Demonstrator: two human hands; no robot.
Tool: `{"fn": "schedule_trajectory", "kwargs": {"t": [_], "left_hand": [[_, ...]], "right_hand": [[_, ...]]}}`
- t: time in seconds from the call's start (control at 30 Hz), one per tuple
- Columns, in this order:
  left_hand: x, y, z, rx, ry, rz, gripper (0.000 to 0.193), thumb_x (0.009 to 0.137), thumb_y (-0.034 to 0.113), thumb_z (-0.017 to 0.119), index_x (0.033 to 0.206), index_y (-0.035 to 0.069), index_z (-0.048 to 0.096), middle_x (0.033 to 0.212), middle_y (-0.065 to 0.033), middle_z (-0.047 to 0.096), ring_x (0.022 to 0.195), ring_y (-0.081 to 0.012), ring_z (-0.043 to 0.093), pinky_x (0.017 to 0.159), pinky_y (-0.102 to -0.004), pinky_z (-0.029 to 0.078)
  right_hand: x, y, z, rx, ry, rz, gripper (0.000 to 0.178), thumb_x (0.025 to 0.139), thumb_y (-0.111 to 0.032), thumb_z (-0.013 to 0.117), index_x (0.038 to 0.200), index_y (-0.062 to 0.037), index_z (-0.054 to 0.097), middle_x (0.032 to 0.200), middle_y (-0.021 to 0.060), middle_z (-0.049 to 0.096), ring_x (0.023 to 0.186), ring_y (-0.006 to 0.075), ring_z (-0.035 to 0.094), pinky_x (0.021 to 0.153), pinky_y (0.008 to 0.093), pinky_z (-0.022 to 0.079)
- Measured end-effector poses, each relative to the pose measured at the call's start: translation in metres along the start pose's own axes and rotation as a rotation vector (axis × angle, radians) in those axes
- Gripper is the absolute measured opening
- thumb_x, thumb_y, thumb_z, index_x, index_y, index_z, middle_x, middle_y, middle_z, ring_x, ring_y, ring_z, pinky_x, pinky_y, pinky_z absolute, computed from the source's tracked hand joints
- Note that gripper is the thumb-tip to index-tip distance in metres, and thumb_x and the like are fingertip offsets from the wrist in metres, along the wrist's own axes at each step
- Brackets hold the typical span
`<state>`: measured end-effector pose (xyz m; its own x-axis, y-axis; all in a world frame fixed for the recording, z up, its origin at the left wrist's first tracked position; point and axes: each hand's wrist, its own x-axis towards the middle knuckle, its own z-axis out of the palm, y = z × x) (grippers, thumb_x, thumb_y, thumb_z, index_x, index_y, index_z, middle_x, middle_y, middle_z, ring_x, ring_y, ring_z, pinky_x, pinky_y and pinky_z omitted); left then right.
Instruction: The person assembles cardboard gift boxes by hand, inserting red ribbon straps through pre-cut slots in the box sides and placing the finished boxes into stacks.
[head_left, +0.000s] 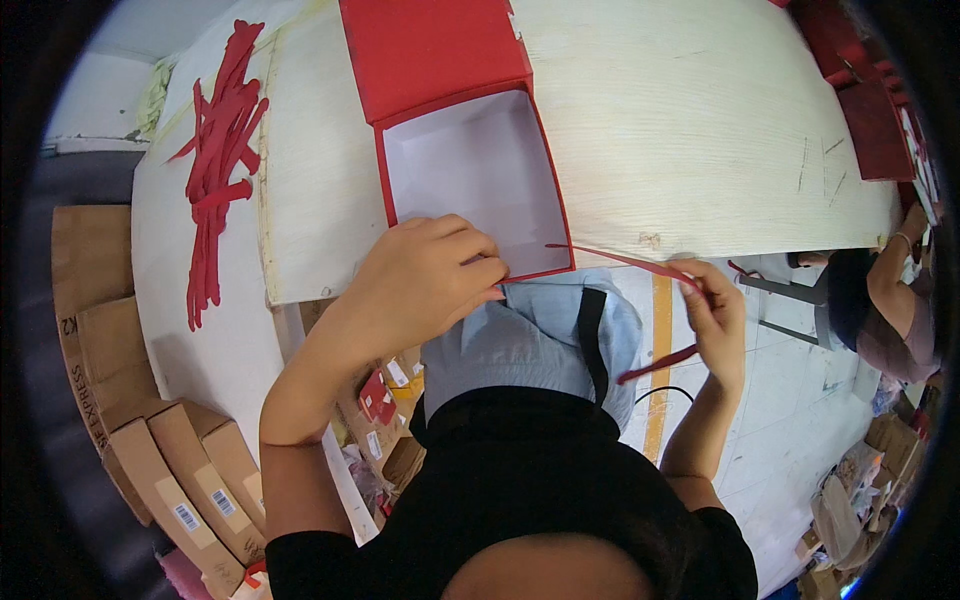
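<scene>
At the table's (700, 130) near edge, right of centre, the right hand (718, 315) has thumb and fingers closed on a narrow red ribbon (622, 259). Its loose tail hangs below the grip, toward the person's body; the other stretch runs leftward over the near right corner of a red box (470, 150), ending inside. The left hand (440, 270) curls over the box's near wall; whether it pinches that wall cannot be told. The box stands between both hands, white inside, its lid (440, 55) folded back on the far side. Farther left lies a tied bundle of red strips (222, 140).
</scene>
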<state>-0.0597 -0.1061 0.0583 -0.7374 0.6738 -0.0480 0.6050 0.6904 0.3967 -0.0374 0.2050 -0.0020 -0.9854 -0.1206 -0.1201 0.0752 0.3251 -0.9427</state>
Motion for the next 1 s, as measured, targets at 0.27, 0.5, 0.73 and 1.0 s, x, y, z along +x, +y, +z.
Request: {"fn": "schedule_trajectory", "kwargs": {"t": [0.27,0.5,0.73,1.0], "left_hand": [[0.000,0.026,0.030,0.083,0.723,0.235,0.019,0.074,0.011,0.064,0.093,0.016,0.062,0.089,0.0005,0.052,0.082,-0.0171,0.053,0.072,-0.0325,0.043],[-0.005,0.058,0.111,-0.132,0.449,0.395,0.032,0.071,0.013,0.061,0.103,0.020,0.062,0.076,0.0022,0.045,0.073,-0.0139,0.049,0.065,-0.0272,0.041],[0.008,0.063,0.121,-0.785,0.623,0.270,0.012,0.081,0.016,0.059,0.090,0.009,0.062,0.073,-0.0004,0.046,0.072,-0.0161,0.049,0.068,-0.0281,0.041],[-0.037,0.058,0.104,-1.688,0.318,-0.117,0.025,0.096,0.032,0.041,0.088,0.008,0.036,0.074,-0.0011,0.041,0.066,-0.0096,0.038,0.062,-0.0251,0.035]], "right_hand": [[-0.021,0.014,0.002,1.472,0.175,0.190,0.031,0.097,-0.025,0.040,0.114,-0.0025,0.052,0.056,-0.0042,0.024,0.045,0.0063,0.022,0.039,0.0198,0.018],[-0.025,-0.013,0.077,1.759,0.161,0.443,0.024,0.098,-0.030,0.038,0.092,-0.0096,0.050,0.055,-0.0029,0.026,0.047,0.0072,0.023,0.041,0.0204,0.022],[-0.030,-0.004,0.095,1.332,0.188,0.348,0.009,0.095,-0.018,0.041,0.099,-0.0096,0.045,0.073,0.0008,0.041,0.062,0.0101,0.037,0.056,0.0224,0.034],[0.005,-0.081,0.078,-0.424,0.124,-0.767,0.045,0.066,-0.007,0.070,0.108,-0.0033,0.053,0.116,0.0174,0.052,0.115,0.0354,0.046,0.096,0.0470,0.032]]}}
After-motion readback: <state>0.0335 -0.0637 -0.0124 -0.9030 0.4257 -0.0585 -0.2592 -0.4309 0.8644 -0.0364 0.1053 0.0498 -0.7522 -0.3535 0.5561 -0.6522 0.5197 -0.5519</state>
